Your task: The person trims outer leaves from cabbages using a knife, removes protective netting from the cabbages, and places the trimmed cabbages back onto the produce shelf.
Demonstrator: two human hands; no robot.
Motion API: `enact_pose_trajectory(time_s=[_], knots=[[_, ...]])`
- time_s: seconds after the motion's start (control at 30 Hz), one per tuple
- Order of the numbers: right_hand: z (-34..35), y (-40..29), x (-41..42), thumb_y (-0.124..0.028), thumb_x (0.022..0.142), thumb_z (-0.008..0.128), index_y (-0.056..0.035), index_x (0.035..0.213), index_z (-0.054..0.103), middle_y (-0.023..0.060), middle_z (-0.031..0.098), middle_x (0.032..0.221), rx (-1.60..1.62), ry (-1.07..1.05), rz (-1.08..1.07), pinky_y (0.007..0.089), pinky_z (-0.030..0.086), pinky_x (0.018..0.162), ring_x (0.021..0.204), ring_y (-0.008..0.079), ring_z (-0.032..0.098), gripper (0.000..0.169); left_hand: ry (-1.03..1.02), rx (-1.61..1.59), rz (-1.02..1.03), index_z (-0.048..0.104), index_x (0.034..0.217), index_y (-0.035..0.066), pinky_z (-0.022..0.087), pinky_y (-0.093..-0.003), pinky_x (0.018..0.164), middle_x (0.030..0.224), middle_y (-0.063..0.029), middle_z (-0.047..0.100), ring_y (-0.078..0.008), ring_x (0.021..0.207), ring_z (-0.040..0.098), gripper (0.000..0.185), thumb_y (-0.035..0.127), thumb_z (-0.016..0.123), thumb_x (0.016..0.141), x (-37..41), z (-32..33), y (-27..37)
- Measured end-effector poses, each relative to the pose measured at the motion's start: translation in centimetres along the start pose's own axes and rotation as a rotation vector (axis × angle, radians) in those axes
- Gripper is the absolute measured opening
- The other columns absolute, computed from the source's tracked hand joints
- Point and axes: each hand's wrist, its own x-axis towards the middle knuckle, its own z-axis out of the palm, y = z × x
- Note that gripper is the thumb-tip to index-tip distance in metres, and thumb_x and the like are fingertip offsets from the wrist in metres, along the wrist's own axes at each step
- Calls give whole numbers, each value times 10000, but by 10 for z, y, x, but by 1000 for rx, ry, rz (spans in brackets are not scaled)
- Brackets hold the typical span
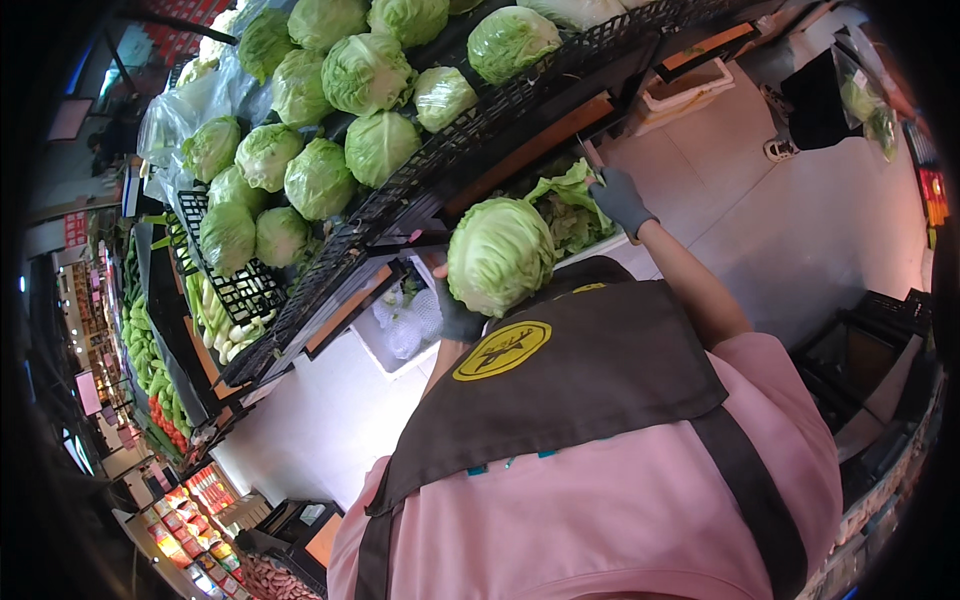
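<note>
My left hand [457, 311], in a dark fingerless glove, supports a round green cabbage [501, 256] from its left and lower side, close to my apron. On the right, my right hand [621, 199], also gloved, is closed around a knife [590, 152] whose narrow blade points up and away from me. A loose green outer leaf [566, 184] lies between the cabbage and my right hand; whether the hand also touches it is unclear. Under it, a white foam box [609, 246] holds more loose leaves. Part of my left palm is hidden behind the cabbage.
Ahead on the left, a black plastic display rack [420, 161] bears several round cabbages [369, 73], some in clear film. A white foam box [394, 373] with net-wrapped produce stands lower left. Another person's shoes [780, 150] show at upper right. Black crates [855, 352] stand at right.
</note>
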Motion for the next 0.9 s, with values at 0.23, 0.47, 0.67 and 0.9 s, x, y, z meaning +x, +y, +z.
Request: enact_pose_trajectory(time_s=[0.23, 0.47, 0.67, 0.9], knots=[[-7, -18, -10, -348, 840, 617, 2, 919, 593, 88, 583, 743, 440, -209, 44, 348, 459, 697, 758, 252, 589, 360, -129, -95, 44, 377, 1368, 55, 319, -506, 1072, 1362, -167, 448, -382, 1225, 428, 923, 615, 654, 688, 22, -6, 11], [3, -98, -18, -312, 783, 727, -72, 1314, 343, 91, 454, 1200, 755, -609, -335, 336, 361, 958, 1089, 219, 466, 697, -114, 279, -44, 378, 1367, 54, 321, -505, 1071, 1360, -170, 449, -379, 1224, 431, 919, 603, 661, 686, 59, 60, 24], [0, -98, -10, -216, 759, 761, -95, 1404, 336, 70, 425, 1360, 1190, -1115, -190, 332, 294, 1060, 1250, 180, 384, 782, -122, 565, -180, 379, 1366, 54, 323, -505, 1070, 1359, -172, 450, -377, 1223, 434, 915, 593, 666, 685, 75, 105, 31], [-9, -113, -22, -237, 812, 712, -37, 1275, 519, 50, 587, 1190, 979, -929, -178, 287, 383, 965, 1086, 143, 517, 540, -82, 655, -197, 380, 1365, 53, 326, -504, 1069, 1357, -174, 451, -375, 1222, 437, 911, 582, 673, 684, 63, 108, 44]])
